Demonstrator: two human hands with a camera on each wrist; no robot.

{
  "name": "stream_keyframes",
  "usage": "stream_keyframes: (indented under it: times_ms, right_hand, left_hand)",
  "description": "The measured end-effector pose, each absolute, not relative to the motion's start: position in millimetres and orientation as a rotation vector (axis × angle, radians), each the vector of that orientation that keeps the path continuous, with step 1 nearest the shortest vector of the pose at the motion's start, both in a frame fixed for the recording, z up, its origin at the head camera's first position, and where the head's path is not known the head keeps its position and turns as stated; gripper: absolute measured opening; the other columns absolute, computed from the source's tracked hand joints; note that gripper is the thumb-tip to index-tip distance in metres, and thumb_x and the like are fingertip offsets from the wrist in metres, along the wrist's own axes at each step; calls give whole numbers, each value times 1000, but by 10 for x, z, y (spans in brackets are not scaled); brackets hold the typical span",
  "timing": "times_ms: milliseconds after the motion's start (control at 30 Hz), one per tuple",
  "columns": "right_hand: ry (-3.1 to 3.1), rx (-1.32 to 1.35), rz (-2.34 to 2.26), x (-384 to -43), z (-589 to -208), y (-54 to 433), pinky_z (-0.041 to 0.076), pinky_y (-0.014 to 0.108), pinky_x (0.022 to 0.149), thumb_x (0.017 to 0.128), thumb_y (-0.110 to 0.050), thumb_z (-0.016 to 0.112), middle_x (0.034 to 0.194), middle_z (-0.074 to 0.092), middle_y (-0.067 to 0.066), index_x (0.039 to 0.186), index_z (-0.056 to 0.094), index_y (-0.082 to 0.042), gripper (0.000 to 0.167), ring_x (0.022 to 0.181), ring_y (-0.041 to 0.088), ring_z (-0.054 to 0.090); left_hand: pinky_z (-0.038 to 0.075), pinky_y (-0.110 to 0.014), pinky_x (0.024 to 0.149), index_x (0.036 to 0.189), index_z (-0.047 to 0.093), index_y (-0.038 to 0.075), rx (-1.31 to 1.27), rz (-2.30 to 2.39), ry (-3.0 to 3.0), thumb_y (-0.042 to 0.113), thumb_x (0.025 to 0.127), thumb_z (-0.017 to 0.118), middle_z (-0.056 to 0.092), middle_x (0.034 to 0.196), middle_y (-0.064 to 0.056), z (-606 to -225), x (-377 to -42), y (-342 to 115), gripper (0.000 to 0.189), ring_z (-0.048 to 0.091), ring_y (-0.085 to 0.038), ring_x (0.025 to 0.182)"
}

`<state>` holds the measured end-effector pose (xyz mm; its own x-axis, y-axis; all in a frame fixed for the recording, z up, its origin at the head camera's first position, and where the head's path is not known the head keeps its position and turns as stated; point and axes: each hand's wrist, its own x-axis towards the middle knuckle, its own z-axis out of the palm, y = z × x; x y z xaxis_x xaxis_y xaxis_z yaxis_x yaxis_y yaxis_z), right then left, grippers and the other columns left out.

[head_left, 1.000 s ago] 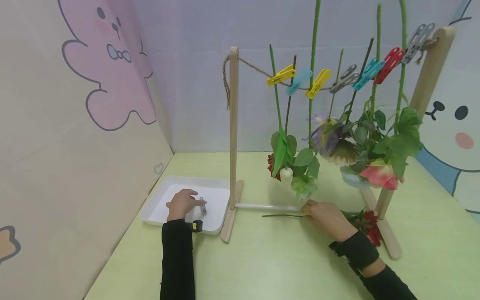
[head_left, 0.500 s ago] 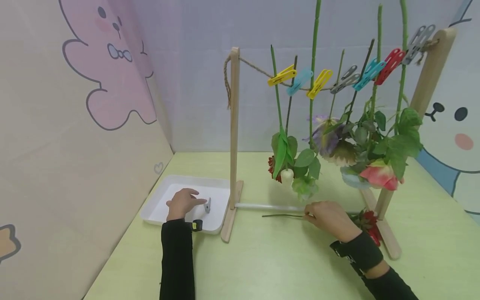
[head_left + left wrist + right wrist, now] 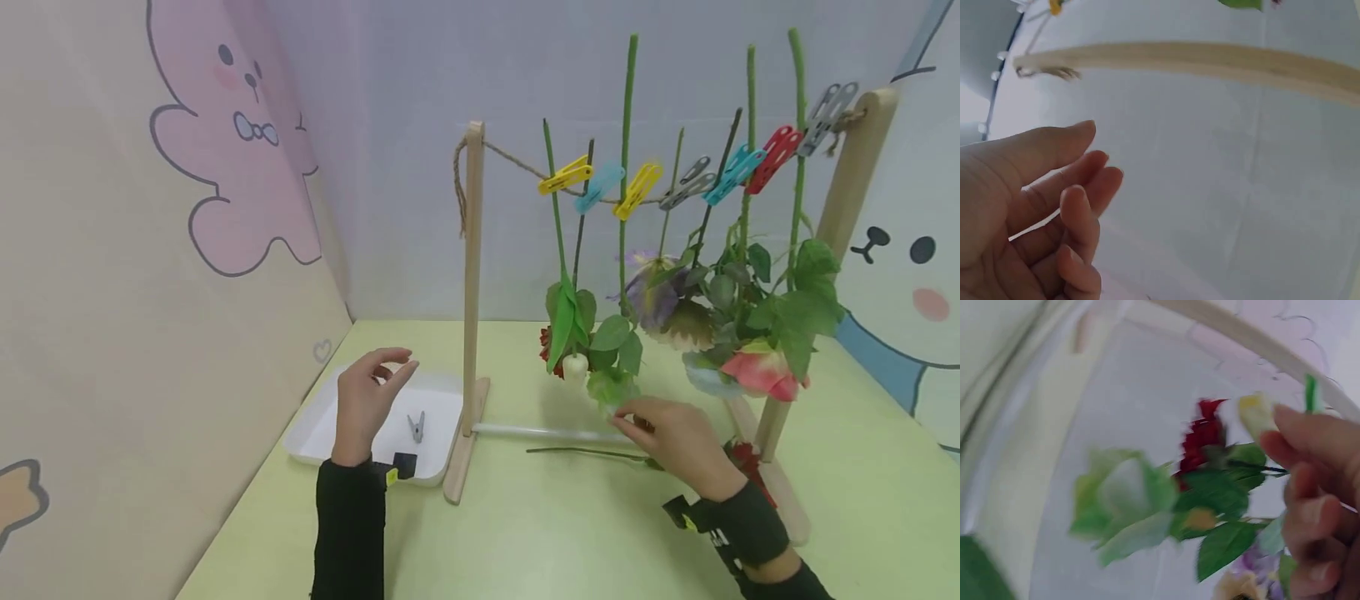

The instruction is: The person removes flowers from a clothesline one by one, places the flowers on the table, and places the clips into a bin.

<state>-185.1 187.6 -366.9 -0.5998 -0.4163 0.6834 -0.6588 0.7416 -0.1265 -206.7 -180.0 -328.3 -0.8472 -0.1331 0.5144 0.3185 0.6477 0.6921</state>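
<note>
My left hand [image 3: 369, 404] is raised over the white tray [image 3: 303, 439], its fingers loosely bent and nothing between them; the left wrist view confirms it is bare. In the tray lies a grey clothespin [image 3: 417, 427], below and right of that hand. My right hand [image 3: 678, 437] is above the table beside the hanging green-white flower [image 3: 611, 388]. Its thumb and forefinger are near each other with nothing visible between them. Under it a dark stem [image 3: 577, 451] lies on the table, and the red flower [image 3: 747, 460] at its end is partly hidden by the hand.
A wooden stand [image 3: 473, 275] carries a twine line [image 3: 513, 158]. Several flowers hang head-down from it by yellow [image 3: 566, 175], blue, grey and red clothespins. A pale crossbar [image 3: 543, 432] runs low between the posts, behind the lying stem.
My left hand has lifted away from the clothespin, which stays in the tray, slightly turned. My right hand has let go of the stem and risen. The view has tilted up slightly.
</note>
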Motion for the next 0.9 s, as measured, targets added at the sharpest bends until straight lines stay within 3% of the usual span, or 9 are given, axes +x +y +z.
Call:
stream_keyframes:
  times_ms: [167, 300, 333, 433, 533, 600, 733, 833, 900]
  right_hand:
    - [-2002, 696, 802, -1887, -3355, 1723, 35, 13, 48, 74, -4, 73, 66, 62, 0, 85, 71, -7, 12, 50, 0, 47]
    - [-1873, 589, 1051, -1989, -2962, 1551, 30, 15, 43, 74, 2, 71, 63, 64, 9, 92, 72, -3, 19, 44, 0, 47]
    - [-1857, 572, 1107, -2022, -2864, 1511, 29, 16, 41, 76, 1, 70, 59, 63, 7, 94, 72, -2, 18, 43, -1, 47]
    - [-1853, 530, 1280, -2131, -2613, 1398, 26, 19, 40, 81, -5, 68, 53, 59, -5, 100, 71, -2, 19, 42, 1, 48]
    - [-1892, 503, 1384, -2231, -2446, 1289, 24, 21, 39, 84, -13, 66, 59, 62, -16, 105, 70, -5, 22, 40, 3, 49]
    - [-1917, 490, 1410, -2287, -2387, 1225, 26, 21, 38, 85, -16, 66, 74, 71, -6, 108, 69, -5, 26, 39, 4, 51]
    - [-1966, 455, 1380, -2367, -2365, 1117, 26, 20, 35, 85, -20, 66, 96, 70, 16, 111, 67, -6, 30, 35, 7, 50]
    - [-1995, 423, 1372, -2427, -2374, 1068, 22, 21, 33, 85, -24, 66, 85, 71, 18, 113, 67, -9, 31, 33, 11, 49]
    - [-2018, 391, 1366, -2476, -2378, 1049, 23, 22, 33, 85, -27, 65, 89, 71, 16, 113, 67, -10, 33, 33, 12, 48]
  left_hand:
    - [39, -18, 54, 93, 71, 8, -662, -1054, -2198, 13, 81, 70, 69, 83, -4, -2597, -1993, -1500, 13, 49, -6, 58]
    - [38, -19, 51, 101, 69, 6, -872, -1032, -2216, 14, 81, 69, 69, 85, -7, -1909, -2052, -1195, 21, 50, -8, 55]
    - [38, -19, 51, 104, 67, 6, -882, -1041, -2243, 14, 82, 69, 68, 84, -9, -1746, -2077, -1113, 24, 50, -10, 54]
    - [43, -18, 57, 117, 62, 9, -846, -1086, -2321, 17, 83, 68, 68, 101, -7, -1347, -2174, -868, 35, 56, -11, 59]
    - [48, -18, 71, 130, 52, 13, -781, -1156, -2362, 20, 84, 67, 59, 124, -1, -1109, -2294, -650, 49, 62, -13, 71]
    - [49, -22, 78, 135, 46, 21, -757, -1198, -2389, 30, 80, 70, 49, 136, 8, -1062, -2533, -539, 61, 64, -14, 76]
    - [49, -25, 83, 138, 40, 25, -672, -1247, -2500, 34, 78, 71, 43, 140, 12, -968, -2643, -373, 68, 61, -17, 86]
    - [47, -22, 81, 136, 44, 21, -592, -1292, -2577, 29, 81, 70, 48, 137, 6, -905, -2537, -295, 62, 58, -15, 95]
    - [46, -21, 73, 134, 46, 20, -572, -1410, -2593, 27, 80, 70, 53, 130, 2, -911, -2571, -273, 59, 56, -14, 88]
